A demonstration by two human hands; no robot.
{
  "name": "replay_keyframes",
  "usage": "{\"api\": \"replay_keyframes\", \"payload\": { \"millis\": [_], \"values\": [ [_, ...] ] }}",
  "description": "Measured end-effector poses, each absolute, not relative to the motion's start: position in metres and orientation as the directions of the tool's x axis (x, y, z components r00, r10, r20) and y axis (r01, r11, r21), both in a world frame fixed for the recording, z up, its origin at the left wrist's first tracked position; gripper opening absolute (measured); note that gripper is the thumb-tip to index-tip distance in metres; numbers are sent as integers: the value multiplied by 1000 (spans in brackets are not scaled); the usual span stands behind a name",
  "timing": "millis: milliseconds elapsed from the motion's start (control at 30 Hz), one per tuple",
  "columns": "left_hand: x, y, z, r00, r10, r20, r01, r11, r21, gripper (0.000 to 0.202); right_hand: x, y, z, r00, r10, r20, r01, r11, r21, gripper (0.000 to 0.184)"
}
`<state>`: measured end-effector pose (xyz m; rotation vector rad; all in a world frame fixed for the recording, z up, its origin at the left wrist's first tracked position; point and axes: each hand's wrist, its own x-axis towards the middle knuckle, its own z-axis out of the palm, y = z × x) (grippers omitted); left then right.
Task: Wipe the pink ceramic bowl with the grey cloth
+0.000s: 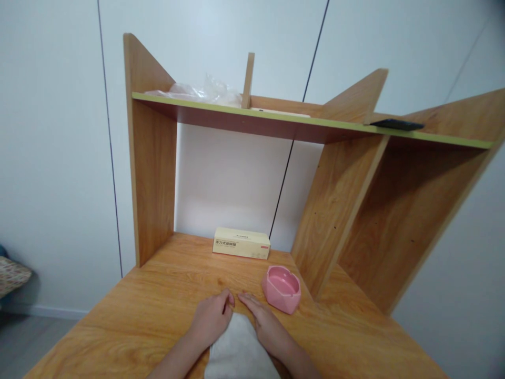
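1. One left hand (212,318): fingers were curled; whether it pinched anything could not be told.
2. One right hand (265,322): lay extended, just beside a pink bowl (281,298).
3. One pale cloth (240,352): lay between them, toward the desk's (110,337) near edge.

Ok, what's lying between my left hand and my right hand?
A pale grey cloth lies on the wooden desk between your left hand and right hand, as the head view shows.

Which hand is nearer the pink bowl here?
Right. The right hand is just left of the pink bowl; the left hand is farther left, on the other side of the pale cloth.
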<state>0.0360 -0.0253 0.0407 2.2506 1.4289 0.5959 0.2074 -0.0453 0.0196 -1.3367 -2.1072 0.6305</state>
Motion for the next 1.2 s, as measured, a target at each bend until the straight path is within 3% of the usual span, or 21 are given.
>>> {"api": "replay_keyframes", "payload": {
  "millis": [1200],
  "values": [
    [35,-27,43,411,902,134,762,-420,493,21,206,-44,18,-324,904,277,609,424,-671,70]
  ]
}}
